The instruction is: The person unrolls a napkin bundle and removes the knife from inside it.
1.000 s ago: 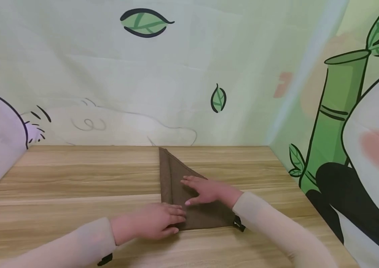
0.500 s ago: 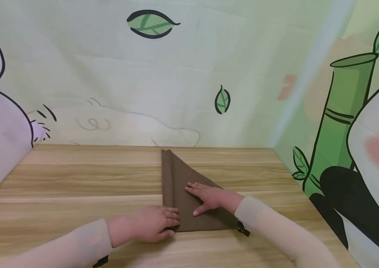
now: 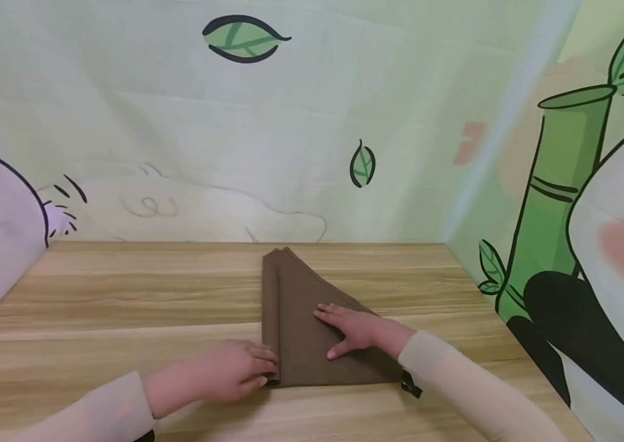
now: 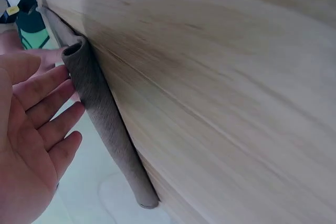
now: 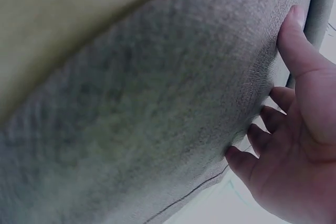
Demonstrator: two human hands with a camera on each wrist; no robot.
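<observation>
While brown cloth point(image 3: 300, 325) points away, long axis likewise, left hand point(image 3: 234, 370), right hand point(image 3: 360, 329) touching, both unclenched.

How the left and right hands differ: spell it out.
The left hand touches the rolled edge of the brown cloth; the right hand touches the flat part. The left hand's thumb sits close to its fingers; the right hand's is spread wide. Both touch the cloth.

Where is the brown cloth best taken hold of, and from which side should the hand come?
The brown cloth is probably best gripped along its rolled edge, coming from the person's left. There it forms a thick tube above the table, so fingers could curl round it, and the left hand already touches it. The flatter part, under the right hand, offers less to grip.
</observation>
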